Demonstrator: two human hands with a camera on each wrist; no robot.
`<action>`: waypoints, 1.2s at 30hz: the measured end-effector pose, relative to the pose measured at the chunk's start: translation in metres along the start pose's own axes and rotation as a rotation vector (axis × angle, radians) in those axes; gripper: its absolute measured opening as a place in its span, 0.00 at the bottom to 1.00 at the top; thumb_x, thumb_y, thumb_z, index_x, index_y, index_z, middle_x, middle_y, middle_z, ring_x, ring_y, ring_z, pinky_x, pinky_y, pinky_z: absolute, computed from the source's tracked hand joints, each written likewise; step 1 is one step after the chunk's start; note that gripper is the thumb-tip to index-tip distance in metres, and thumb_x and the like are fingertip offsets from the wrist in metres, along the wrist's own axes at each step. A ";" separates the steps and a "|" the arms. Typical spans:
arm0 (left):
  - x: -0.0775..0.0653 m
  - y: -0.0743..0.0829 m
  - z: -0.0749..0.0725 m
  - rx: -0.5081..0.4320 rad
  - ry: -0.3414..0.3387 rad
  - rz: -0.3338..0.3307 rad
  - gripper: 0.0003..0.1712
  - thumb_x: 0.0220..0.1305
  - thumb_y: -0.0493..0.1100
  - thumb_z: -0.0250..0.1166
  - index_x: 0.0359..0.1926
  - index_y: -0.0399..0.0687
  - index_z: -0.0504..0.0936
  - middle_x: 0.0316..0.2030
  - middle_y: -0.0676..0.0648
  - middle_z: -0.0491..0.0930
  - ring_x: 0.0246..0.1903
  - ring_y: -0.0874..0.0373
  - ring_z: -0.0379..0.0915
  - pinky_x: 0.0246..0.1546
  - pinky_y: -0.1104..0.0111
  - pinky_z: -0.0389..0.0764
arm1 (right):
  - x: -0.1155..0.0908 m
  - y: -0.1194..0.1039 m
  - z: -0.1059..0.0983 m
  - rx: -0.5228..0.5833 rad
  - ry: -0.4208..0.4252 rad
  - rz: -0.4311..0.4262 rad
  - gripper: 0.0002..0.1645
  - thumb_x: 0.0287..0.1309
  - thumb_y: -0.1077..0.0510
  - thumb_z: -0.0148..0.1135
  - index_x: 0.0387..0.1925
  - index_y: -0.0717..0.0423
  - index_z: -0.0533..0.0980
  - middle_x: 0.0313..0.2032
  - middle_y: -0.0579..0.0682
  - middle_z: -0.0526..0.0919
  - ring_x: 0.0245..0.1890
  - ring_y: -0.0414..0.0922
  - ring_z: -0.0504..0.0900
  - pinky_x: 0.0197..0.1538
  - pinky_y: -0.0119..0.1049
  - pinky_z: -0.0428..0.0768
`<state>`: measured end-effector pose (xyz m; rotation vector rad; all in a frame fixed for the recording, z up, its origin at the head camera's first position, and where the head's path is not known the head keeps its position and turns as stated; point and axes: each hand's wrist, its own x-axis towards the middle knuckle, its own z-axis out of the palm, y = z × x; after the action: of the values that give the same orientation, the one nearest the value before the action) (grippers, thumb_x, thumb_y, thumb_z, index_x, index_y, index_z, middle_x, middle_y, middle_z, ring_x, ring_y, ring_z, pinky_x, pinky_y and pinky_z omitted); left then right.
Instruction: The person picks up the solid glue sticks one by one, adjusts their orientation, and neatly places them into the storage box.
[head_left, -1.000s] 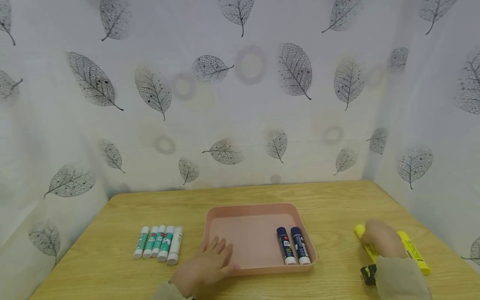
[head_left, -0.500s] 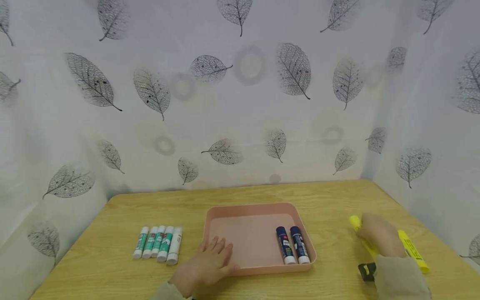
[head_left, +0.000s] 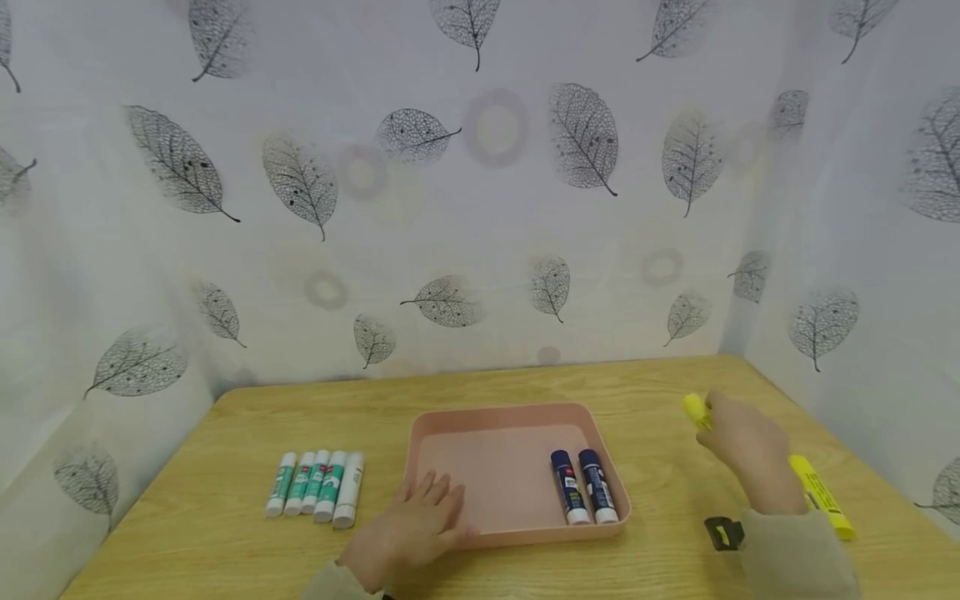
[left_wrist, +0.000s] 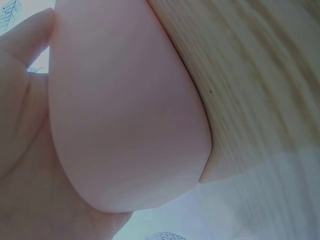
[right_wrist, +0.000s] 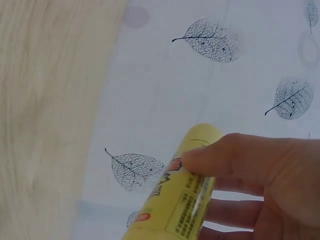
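Note:
My right hand grips a yellow glue stick, lifted above the right side of the table. In the right wrist view the thumb presses along its printed side and the other fingers go behind it. A second yellow glue stick lies on the table beside the right sleeve. My left hand rests over the front left corner of a pink tray, its fingers extended inside. The left wrist view shows the tray's outer wall against the palm. Two navy glue sticks lie side by side at the tray's right end.
A row of several white and green glue sticks lies left of the tray. The wooden table has a leaf-patterned curtain behind it and at both sides. A black strap is at the right wrist.
My right hand has raised the yellow glue stick and carried it away from me and slightly left, off its spot beside the other yellow one. The left hand keeps its place on the tray.

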<state>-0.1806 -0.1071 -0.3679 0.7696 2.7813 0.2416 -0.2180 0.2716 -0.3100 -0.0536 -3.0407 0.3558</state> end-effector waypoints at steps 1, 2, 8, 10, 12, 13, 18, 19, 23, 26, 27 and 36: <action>0.000 0.000 0.001 0.002 0.005 0.003 0.41 0.49 0.67 0.29 0.56 0.44 0.55 0.55 0.40 0.50 0.54 0.46 0.36 0.50 0.53 0.36 | 0.000 -0.003 -0.001 -0.002 0.012 -0.006 0.29 0.36 0.55 0.60 0.41 0.65 0.61 0.29 0.61 0.71 0.22 0.51 0.69 0.16 0.40 0.64; 0.000 0.000 0.001 0.006 0.010 0.008 0.41 0.50 0.67 0.29 0.56 0.44 0.55 0.55 0.40 0.50 0.54 0.46 0.36 0.50 0.53 0.36 | -0.001 -0.006 -0.002 -0.002 0.028 -0.015 0.30 0.36 0.55 0.60 0.42 0.65 0.61 0.29 0.61 0.71 0.22 0.51 0.69 0.16 0.40 0.64; -0.001 0.000 0.001 0.007 0.026 0.016 0.40 0.50 0.67 0.29 0.56 0.43 0.55 0.55 0.40 0.50 0.54 0.46 0.36 0.50 0.53 0.36 | -0.005 -0.029 -0.005 -0.010 0.124 -0.077 0.24 0.36 0.61 0.57 0.39 0.63 0.63 0.25 0.56 0.72 0.20 0.48 0.68 0.16 0.38 0.64; -0.001 0.000 0.001 0.004 0.024 0.013 0.40 0.50 0.67 0.29 0.55 0.43 0.55 0.55 0.39 0.50 0.54 0.46 0.37 0.50 0.53 0.36 | -0.008 -0.038 -0.004 -0.034 0.158 -0.095 0.24 0.35 0.62 0.57 0.39 0.62 0.63 0.25 0.56 0.72 0.20 0.48 0.69 0.16 0.39 0.64; -0.001 0.000 0.000 -0.003 0.020 0.008 0.40 0.50 0.67 0.29 0.55 0.43 0.55 0.55 0.39 0.50 0.54 0.46 0.37 0.50 0.53 0.36 | -0.010 -0.048 -0.003 -0.059 0.182 -0.103 0.25 0.35 0.62 0.58 0.41 0.62 0.63 0.26 0.58 0.72 0.21 0.49 0.70 0.15 0.39 0.65; -0.001 0.000 0.000 -0.003 0.018 0.008 0.40 0.50 0.67 0.30 0.55 0.43 0.56 0.55 0.39 0.50 0.54 0.45 0.37 0.49 0.53 0.36 | -0.012 -0.052 -0.002 -0.070 0.198 -0.110 0.25 0.35 0.63 0.58 0.40 0.61 0.64 0.26 0.58 0.72 0.21 0.49 0.70 0.15 0.39 0.65; -0.001 0.000 0.000 -0.004 0.011 0.009 0.40 0.50 0.67 0.30 0.55 0.43 0.56 0.55 0.39 0.50 0.54 0.45 0.37 0.49 0.52 0.36 | -0.017 -0.070 0.006 -0.106 0.277 -0.156 0.23 0.33 0.62 0.59 0.39 0.59 0.66 0.24 0.54 0.71 0.17 0.46 0.68 0.10 0.35 0.63; -0.001 0.000 0.000 -0.003 0.013 0.011 0.40 0.50 0.67 0.30 0.55 0.43 0.56 0.55 0.39 0.50 0.54 0.45 0.37 0.49 0.52 0.36 | -0.017 -0.073 0.008 -0.105 0.295 -0.171 0.23 0.33 0.62 0.59 0.38 0.58 0.66 0.23 0.54 0.71 0.16 0.45 0.68 0.10 0.34 0.63; 0.000 0.000 0.000 -0.003 0.019 0.018 0.40 0.51 0.66 0.30 0.55 0.43 0.56 0.55 0.39 0.50 0.54 0.45 0.37 0.49 0.52 0.37 | -0.016 -0.083 0.018 -0.056 0.362 -0.256 0.21 0.33 0.60 0.59 0.37 0.56 0.67 0.24 0.51 0.72 0.15 0.42 0.67 0.11 0.32 0.63; 0.000 -0.001 0.000 -0.004 0.021 0.020 0.40 0.51 0.66 0.30 0.55 0.43 0.56 0.55 0.39 0.50 0.54 0.46 0.37 0.49 0.52 0.37 | -0.014 -0.091 0.026 0.011 0.393 -0.319 0.22 0.35 0.56 0.60 0.37 0.55 0.67 0.27 0.50 0.73 0.19 0.42 0.69 0.15 0.33 0.68; 0.000 -0.001 0.000 -0.003 0.025 0.023 0.40 0.51 0.66 0.30 0.55 0.43 0.55 0.55 0.39 0.50 0.54 0.45 0.37 0.49 0.52 0.37 | -0.013 -0.093 0.029 0.034 0.396 -0.334 0.22 0.36 0.55 0.60 0.38 0.55 0.67 0.28 0.50 0.73 0.21 0.42 0.70 0.17 0.33 0.69; 0.000 -0.001 0.000 0.000 0.007 0.005 0.40 0.50 0.67 0.29 0.55 0.45 0.56 0.55 0.40 0.50 0.54 0.47 0.37 0.50 0.53 0.37 | -0.013 -0.114 0.053 0.243 0.335 -0.405 0.26 0.34 0.57 0.62 0.40 0.55 0.65 0.26 0.44 0.71 0.23 0.37 0.69 0.24 0.28 0.70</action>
<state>-0.1809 -0.1083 -0.3677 0.7772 2.7863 0.2462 -0.2124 0.1482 -0.3356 0.4596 -2.5739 0.6037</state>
